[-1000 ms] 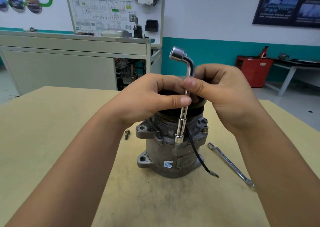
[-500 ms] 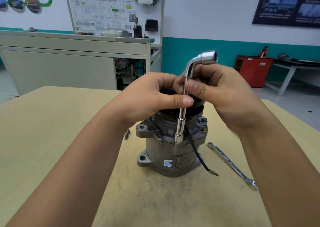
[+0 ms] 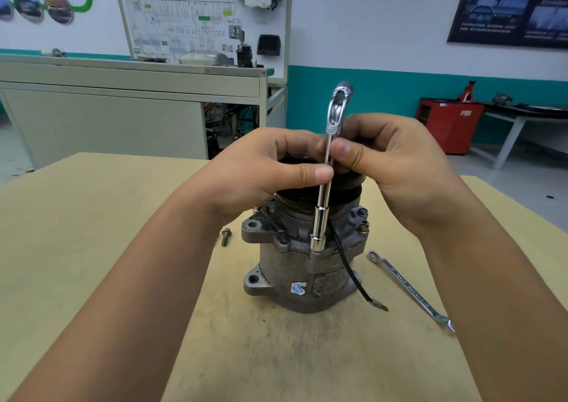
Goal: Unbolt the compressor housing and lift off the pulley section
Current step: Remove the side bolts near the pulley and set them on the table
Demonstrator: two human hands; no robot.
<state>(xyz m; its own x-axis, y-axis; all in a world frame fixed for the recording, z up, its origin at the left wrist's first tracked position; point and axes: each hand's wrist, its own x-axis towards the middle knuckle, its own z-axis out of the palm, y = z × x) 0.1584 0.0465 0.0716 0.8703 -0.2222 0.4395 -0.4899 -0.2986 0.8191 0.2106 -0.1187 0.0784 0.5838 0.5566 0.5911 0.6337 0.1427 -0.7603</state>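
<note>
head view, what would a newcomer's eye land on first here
A grey metal compressor stands upright mid-way across the wooden table, with a shiny bent socket wrench planted upright on its near flange. The left hand and right hand both pinch the wrench's thin shaft in front of the black pulley. A loose bolt lies left of the compressor and a spanner lies to its right.

Both hands' fingers (image 3: 319, 172) pinching upright socket wrench (image 3: 325, 186) on compressor (image 3: 295, 263).
</note>
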